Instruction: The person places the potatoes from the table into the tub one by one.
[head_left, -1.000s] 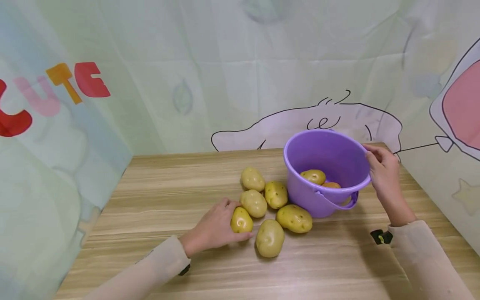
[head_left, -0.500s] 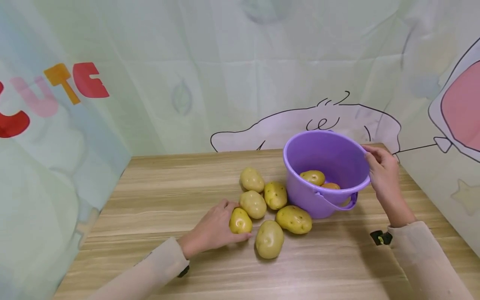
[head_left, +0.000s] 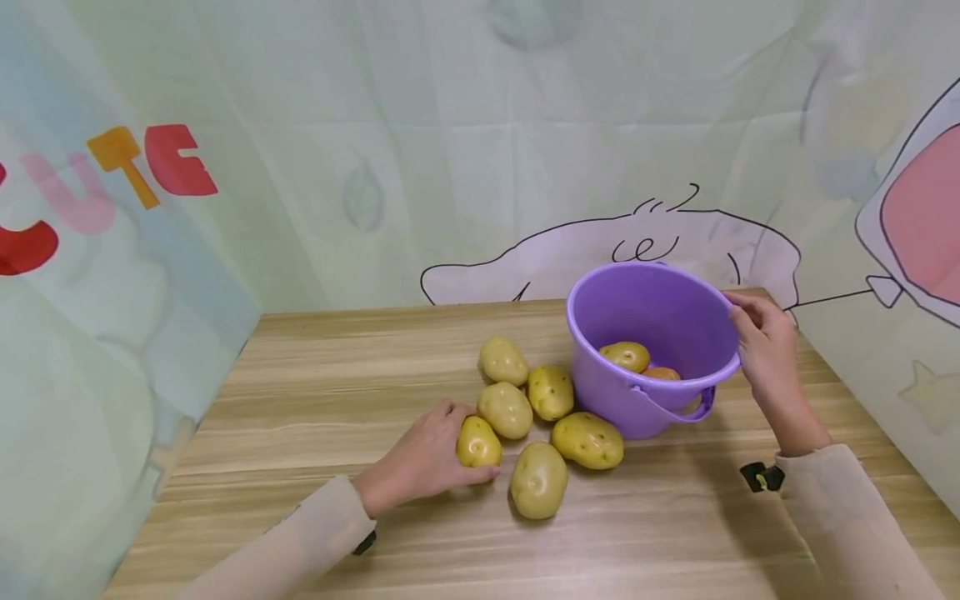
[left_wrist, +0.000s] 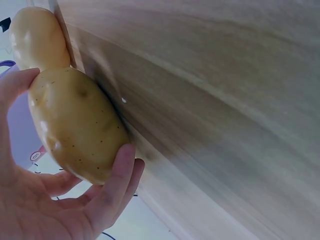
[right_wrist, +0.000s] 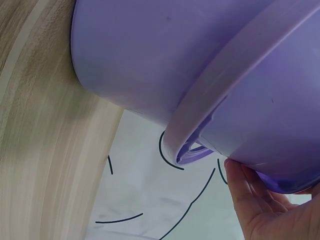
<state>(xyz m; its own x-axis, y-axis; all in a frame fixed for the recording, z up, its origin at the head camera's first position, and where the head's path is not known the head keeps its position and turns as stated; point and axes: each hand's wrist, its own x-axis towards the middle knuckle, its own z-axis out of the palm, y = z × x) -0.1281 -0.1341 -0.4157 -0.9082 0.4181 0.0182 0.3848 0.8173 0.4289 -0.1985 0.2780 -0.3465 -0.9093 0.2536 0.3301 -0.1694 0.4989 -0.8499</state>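
Note:
My left hand [head_left: 425, 454] has its thumb and fingers curled round a yellow potato [head_left: 478, 442] at the left of a group of potatoes on the table. In the left wrist view this speckled potato [left_wrist: 77, 125] lies between thumb and fingertips, with a paler potato [left_wrist: 40, 39] beyond it. My right hand [head_left: 770, 348] grips the rim of a purple bucket [head_left: 617, 400] on its right side, thumb over the edge. Inside the bucket lie a yellow potato [head_left: 625, 356] and a browner one [head_left: 662, 373]. The bucket's handle [head_left: 693, 410] hangs down in front.
Several potatoes lie between the left hand and the bucket, among them a pale one [head_left: 538, 481] nearest the front and a long one [head_left: 588, 440] by the bucket's base. A printed curtain [head_left: 337, 167] backs the wooden table [head_left: 315, 367].
Very little differs. The whole scene shifts slightly in the head view. Left hand and potato sit a touch further left; the right hand keeps its grip on the bucket rim.

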